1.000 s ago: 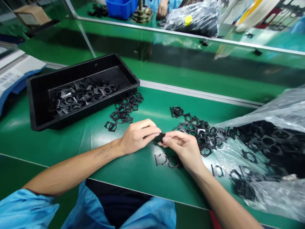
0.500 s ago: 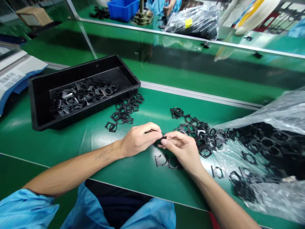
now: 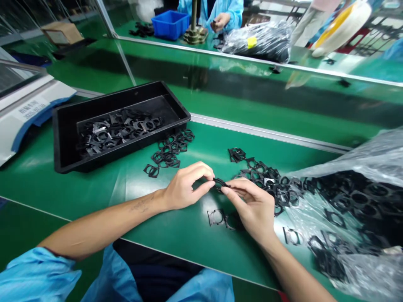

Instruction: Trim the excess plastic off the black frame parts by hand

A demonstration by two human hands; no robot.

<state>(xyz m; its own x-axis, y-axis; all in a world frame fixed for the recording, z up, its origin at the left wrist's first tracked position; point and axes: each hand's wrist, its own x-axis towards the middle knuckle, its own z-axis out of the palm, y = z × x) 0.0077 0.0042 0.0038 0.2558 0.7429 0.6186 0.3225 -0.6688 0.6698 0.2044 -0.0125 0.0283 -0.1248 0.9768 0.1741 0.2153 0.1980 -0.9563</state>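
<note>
Between my two hands is a small black plastic frame with a round opening, tilted above the green table. My left hand pinches its left end with thumb and fingertips. At the other end, the thumb and fingers of my right hand grip it. Two like frames lie flat just below my hands, one partly covered by the right hand. A heap of loose black frames spreads behind and beside my right hand. Further left, a smaller group of frames lies against the tray.
A black tray holding many frames stands at the left. An open clear plastic bag of frames lies at the right. A metal-edged glass partition runs behind; beyond it are a co-worker's hand, a blue bin and a wrapped bundle.
My hands have drawn slightly apart, the right one shifting right, and the black frame between them shows more plainly. The whole view has shifted a little, with the scene lower and rightward.
</note>
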